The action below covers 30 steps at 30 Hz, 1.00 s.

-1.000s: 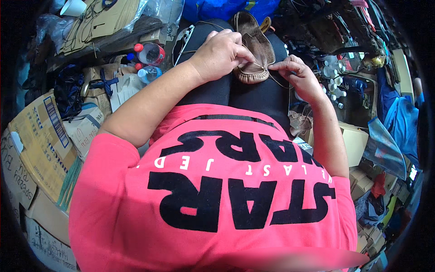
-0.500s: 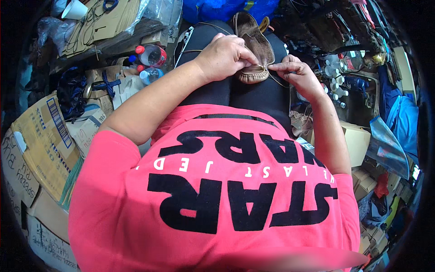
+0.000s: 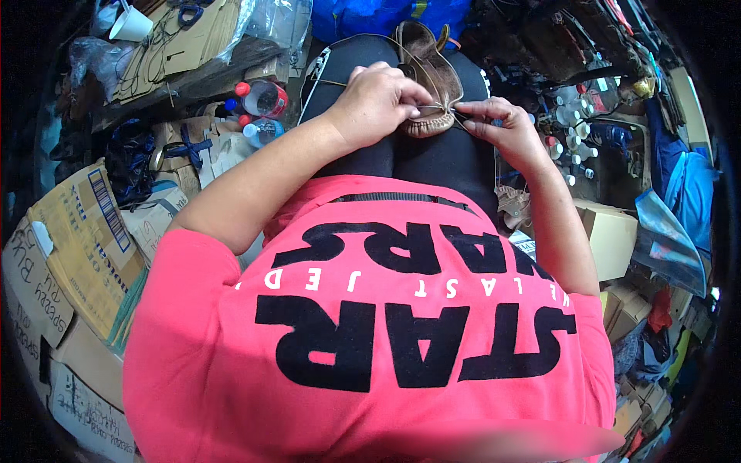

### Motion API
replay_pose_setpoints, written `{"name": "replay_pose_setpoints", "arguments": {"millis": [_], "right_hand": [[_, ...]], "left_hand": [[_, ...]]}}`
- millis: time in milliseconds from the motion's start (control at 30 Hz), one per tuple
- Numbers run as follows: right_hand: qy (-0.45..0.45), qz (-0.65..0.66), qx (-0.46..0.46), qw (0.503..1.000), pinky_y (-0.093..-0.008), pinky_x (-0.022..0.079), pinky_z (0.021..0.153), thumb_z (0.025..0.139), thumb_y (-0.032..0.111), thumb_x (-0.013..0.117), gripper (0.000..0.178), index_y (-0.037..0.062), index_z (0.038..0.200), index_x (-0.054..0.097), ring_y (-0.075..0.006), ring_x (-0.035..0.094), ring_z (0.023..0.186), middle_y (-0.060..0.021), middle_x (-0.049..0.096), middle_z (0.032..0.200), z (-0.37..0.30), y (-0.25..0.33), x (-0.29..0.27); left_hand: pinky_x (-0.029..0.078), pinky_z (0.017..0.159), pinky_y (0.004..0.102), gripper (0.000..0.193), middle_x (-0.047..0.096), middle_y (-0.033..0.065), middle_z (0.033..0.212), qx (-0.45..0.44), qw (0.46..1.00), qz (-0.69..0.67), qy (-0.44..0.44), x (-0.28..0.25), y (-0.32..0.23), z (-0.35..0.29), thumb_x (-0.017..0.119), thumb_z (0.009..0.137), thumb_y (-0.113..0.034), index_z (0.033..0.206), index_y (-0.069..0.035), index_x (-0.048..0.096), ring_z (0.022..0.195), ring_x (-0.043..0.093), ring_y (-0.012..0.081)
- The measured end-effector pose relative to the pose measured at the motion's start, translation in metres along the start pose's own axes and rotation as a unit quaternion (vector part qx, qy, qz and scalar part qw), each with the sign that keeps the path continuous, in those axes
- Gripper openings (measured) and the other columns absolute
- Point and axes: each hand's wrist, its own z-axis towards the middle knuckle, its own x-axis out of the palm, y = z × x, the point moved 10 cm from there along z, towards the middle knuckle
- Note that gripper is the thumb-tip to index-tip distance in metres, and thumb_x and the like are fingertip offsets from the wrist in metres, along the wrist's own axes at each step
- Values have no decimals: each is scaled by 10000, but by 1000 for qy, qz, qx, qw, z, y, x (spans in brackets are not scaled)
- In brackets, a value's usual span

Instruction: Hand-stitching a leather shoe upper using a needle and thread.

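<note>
brown shoe (image 3: 434, 76) sits between left hand (image 3: 377, 100) and right hand (image 3: 503, 127), each grip closed (on what, i can't tell).

The shoe (image 3: 426, 71) lies on the thighs (image 3: 351, 62) at top centre, between left grip (image 3: 377, 100) and right grip (image 3: 505, 130), with bottles (image 3: 264, 100) upper left, further bottles (image 3: 573, 117) upper right (past the right grip) and cartons (image 3: 73, 239) along the left edge.

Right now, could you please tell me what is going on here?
A person in a pink shirt is handling a brown shoe over their thighs, its gathered toe toward them. The left hand seems to pinch a thin thread over the shoe's opening. The right hand is at the shoe's right edge; whether it grips leather or thread is too small to tell.
</note>
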Motion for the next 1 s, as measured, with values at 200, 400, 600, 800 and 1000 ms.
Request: {"name": "replay_pose_setpoints", "arguments": {"millis": [200,400,600,800,1000], "right_hand": [[-13,165,77,983,-216,462,781,816,49,683,250,63,1065,690,-74,563,869,-13,637,925,4,-15,7],[-80,118,32,989,-218,477,728,808,50,688,172,40,979,704,-54,575,787,1,664,863,2,-11,5],[-6,99,96,990,-210,462,762,816,31,686,66,31,880,672,-73,546,871,3,591,816,12,-12,10],[-58,64,-25,996,-264,434,743,763,96,732,115,11,798,663,-132,546,784,-43,576,785,2,-13,-17],[-85,77,-35,993,-253,421,764,777,126,731,131,37,843,661,-124,522,833,-14,534,878,-15,-17,-20]], "left_hand": [[475,707,317,147,677,61,758,-105,990,-88,45,17,27,16,715,715,-126,860,-103,703,719,626,185],[467,712,317,154,666,55,733,-110,991,-72,29,26,17,11,701,730,-148,856,-75,652,687,647,172],[472,738,362,113,645,62,738,-29,994,16,105,27,-6,27,694,729,-152,821,-94,662,757,619,230],[354,812,398,46,640,5,811,36,992,38,117,9,-12,24,661,764,-158,803,-143,640,899,544,223],[455,701,429,60,636,128,790,-74,982,-37,168,25,6,22,581,811,-97,860,-63,590,807,611,324]]}}
